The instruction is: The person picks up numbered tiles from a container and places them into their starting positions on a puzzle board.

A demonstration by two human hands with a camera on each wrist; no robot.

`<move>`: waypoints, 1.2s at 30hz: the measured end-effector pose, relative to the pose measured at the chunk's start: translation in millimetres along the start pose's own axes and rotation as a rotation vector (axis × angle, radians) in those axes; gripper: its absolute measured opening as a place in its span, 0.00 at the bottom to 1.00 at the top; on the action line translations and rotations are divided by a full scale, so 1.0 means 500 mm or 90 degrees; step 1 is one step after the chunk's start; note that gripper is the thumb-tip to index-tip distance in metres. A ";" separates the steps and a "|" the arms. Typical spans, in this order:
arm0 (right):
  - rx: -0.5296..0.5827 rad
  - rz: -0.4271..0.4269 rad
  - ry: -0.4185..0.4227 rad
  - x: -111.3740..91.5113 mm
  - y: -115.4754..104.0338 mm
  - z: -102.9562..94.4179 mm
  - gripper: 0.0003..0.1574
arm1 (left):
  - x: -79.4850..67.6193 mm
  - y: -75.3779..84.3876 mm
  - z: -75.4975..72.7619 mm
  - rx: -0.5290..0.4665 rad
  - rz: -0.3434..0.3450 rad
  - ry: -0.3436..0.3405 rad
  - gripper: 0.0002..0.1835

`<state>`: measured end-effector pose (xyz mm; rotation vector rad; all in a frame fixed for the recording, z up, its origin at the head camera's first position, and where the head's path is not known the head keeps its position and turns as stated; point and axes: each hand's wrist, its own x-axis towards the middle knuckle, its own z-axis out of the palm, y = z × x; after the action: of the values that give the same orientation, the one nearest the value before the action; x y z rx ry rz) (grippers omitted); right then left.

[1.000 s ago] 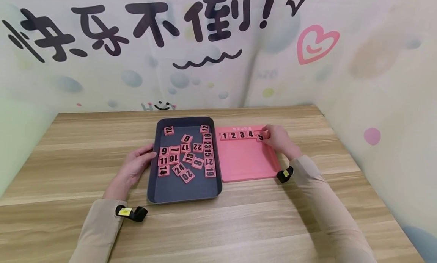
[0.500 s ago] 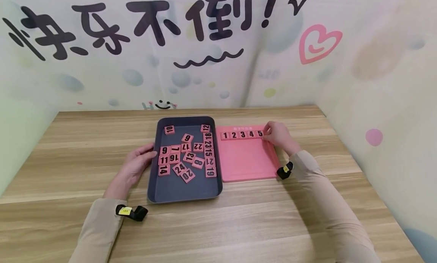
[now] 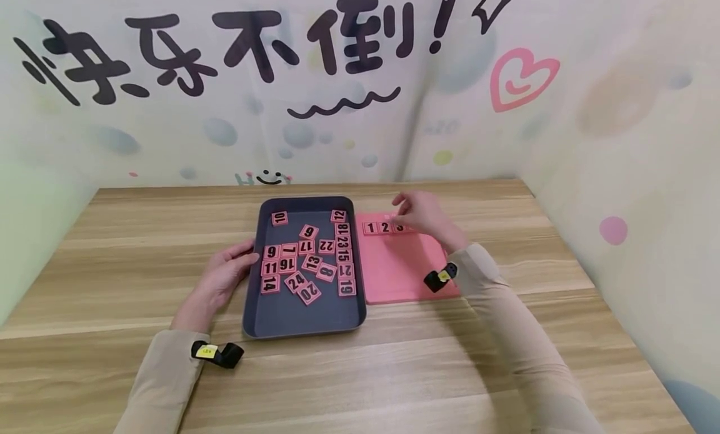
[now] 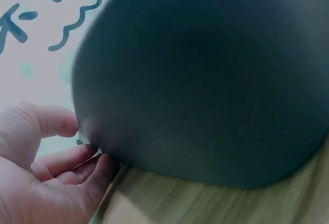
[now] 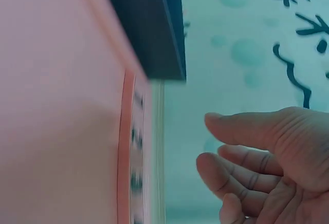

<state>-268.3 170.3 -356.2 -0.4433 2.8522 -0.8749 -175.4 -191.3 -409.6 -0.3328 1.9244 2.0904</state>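
My left hand (image 3: pixel 225 272) rests against the left wall of the dark grey tray (image 3: pixel 298 318); its thumb and fingertips touch the outer side in the left wrist view. Pink number tiles lie inside, among them 10 (image 3: pixel 279 218), 24 (image 3: pixel 295 282) and 20 (image 3: pixel 309 292). My right hand (image 3: pixel 424 216) hovers over the top row of the pink board (image 3: pixel 399 271) with nothing in its loosely bent fingers, as the right wrist view shows. Tiles 1 (image 3: pixel 369 228), 2 (image 3: pixel 385 227) and 3 (image 3: pixel 399 228) show there; the hand covers the row's right end.
The board lies directly right of the tray on the wooden table (image 3: pixel 337 384). Behind the table's far edge stands a printed backdrop (image 3: pixel 185 134) with large black characters. A wall (image 3: pixel 635 171) closes off the right side.
My right hand set tile 5 beside 4, let go of it, and has moved left over the row toward the tray. My left hand has stayed at the tray's wall.
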 end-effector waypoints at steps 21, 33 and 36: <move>0.119 -0.053 -0.101 0.092 -0.182 0.144 0.20 | 0.000 -0.002 -0.001 0.003 0.002 0.003 0.31; 0.096 0.007 -0.110 0.120 -0.203 0.207 0.19 | 0.004 -0.006 -0.002 0.006 0.021 -0.003 0.31; 0.093 0.025 -0.111 0.124 -0.202 0.218 0.19 | 0.002 -0.006 -0.003 0.007 0.028 -0.006 0.31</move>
<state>-280.9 13.6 -391.2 -0.4226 2.6095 -0.9790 -175.4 -192.3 -413.1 -0.2815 1.9546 2.1038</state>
